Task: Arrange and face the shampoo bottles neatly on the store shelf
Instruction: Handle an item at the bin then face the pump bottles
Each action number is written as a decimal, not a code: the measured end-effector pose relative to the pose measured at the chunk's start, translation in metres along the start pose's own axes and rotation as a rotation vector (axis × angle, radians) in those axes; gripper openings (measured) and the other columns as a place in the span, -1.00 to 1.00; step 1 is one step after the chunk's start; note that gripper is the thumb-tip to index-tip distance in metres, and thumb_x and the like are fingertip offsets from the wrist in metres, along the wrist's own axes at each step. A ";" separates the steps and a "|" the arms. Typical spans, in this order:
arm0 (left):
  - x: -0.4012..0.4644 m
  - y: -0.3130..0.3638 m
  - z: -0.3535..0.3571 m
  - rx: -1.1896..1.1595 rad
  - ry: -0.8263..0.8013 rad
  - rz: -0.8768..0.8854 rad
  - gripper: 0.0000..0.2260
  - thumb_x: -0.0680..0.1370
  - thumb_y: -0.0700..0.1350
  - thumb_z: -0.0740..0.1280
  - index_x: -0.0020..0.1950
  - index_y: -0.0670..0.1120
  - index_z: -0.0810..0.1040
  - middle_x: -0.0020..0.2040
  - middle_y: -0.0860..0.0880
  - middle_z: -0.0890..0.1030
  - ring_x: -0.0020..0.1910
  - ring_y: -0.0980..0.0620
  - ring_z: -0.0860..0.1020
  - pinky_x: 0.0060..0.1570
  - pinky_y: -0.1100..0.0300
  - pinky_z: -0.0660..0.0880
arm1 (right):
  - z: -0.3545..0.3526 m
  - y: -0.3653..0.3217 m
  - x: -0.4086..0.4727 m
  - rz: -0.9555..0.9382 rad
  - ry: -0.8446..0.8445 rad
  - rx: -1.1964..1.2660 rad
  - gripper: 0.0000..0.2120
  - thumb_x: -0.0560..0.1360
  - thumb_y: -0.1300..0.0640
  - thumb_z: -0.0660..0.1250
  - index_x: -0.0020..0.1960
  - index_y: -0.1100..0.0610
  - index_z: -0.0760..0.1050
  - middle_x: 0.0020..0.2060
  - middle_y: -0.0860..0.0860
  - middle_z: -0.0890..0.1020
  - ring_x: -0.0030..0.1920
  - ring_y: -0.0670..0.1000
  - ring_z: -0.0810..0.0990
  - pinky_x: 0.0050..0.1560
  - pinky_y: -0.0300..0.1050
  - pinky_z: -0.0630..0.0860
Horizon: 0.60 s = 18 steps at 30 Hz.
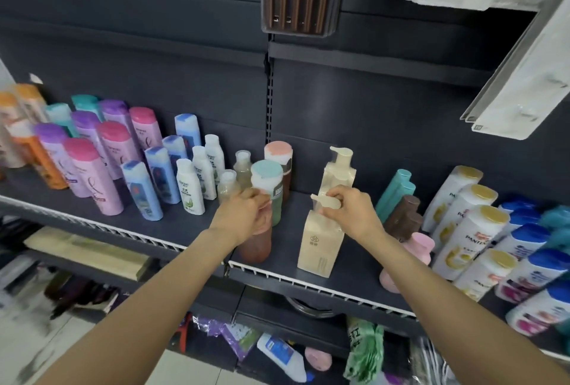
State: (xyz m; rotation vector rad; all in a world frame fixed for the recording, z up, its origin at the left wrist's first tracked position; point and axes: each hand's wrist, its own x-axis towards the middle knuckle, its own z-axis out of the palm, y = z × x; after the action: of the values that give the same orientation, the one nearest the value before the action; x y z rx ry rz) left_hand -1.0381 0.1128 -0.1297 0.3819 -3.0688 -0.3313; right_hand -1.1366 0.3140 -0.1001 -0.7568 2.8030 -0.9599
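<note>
Dark shelf [197,224] | left grip [243,215] round upright brown bottle [256,245], seemingly | right grip [354,211] pinching upright cream bottle [319,245] pump

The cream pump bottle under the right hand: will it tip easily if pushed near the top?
Probably yes: the cream pump bottle is tall on a narrow base, and the right hand grips its pump head, high up. Its squarish, flat sides suggest it would slide rather than roll.
</note>
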 end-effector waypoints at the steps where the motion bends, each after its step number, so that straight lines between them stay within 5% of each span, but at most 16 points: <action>1: 0.001 -0.002 0.000 0.001 -0.008 0.003 -0.62 0.59 -0.04 0.17 0.42 0.00 0.35 0.45 -0.03 0.30 0.35 -0.13 0.32 0.22 -0.03 0.40 | 0.000 -0.003 -0.003 0.001 0.014 0.007 -0.68 0.43 0.11 0.45 0.15 0.16 0.55 0.05 0.07 0.61 0.09 0.07 0.54 0.07 -0.09 0.47; 7: 0.001 0.002 -0.007 0.002 0.015 -0.006 -0.67 0.58 -0.05 0.16 0.33 -0.04 0.41 0.35 -0.06 0.39 0.32 -0.13 0.32 0.20 0.06 0.32 | -0.011 -0.020 -0.014 -0.007 0.197 0.160 -0.78 0.38 0.10 0.48 0.01 0.10 0.60 -0.14 -0.07 0.60 -0.10 -0.06 0.55 -0.04 -0.17 0.48; 11: -0.004 0.008 -0.016 -0.063 0.115 0.016 -0.74 0.56 -0.11 0.17 0.22 -0.12 0.46 0.24 -0.11 0.46 0.24 -0.13 0.38 0.11 0.08 0.36 | -0.029 -0.029 -0.013 0.066 0.287 0.386 -0.82 0.33 0.05 0.52 -0.10 0.01 0.59 -0.15 -0.04 0.65 -0.08 -0.03 0.62 0.02 0.01 0.58; 15: -0.017 0.014 -0.025 -0.460 0.354 0.071 -0.81 0.57 -0.17 0.23 0.13 -0.14 0.57 0.08 -0.08 0.61 0.02 -0.03 0.55 0.05 0.09 0.47 | -0.045 -0.043 -0.019 0.117 0.356 0.615 -0.83 0.32 0.09 0.53 -0.11 0.02 0.61 -0.21 -0.01 0.66 -0.12 -0.01 0.64 -0.04 0.01 0.61; 18: -0.029 0.015 -0.030 -0.633 0.266 0.015 -0.81 0.60 -0.10 0.24 0.08 -0.14 0.58 0.00 -0.03 0.64 -0.03 0.06 0.56 -0.09 0.25 0.42 | -0.058 -0.050 -0.022 0.136 0.399 0.755 -0.87 0.34 0.15 0.52 -0.13 0.07 0.61 -0.25 -0.02 0.64 -0.17 -0.04 0.63 -0.10 -0.09 0.61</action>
State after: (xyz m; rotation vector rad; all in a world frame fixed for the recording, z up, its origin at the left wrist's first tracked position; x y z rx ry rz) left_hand -1.0119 0.1276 -0.0976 0.3313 -2.5255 -1.1019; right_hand -1.1093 0.3233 -0.0257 -0.2827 2.3714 -2.1264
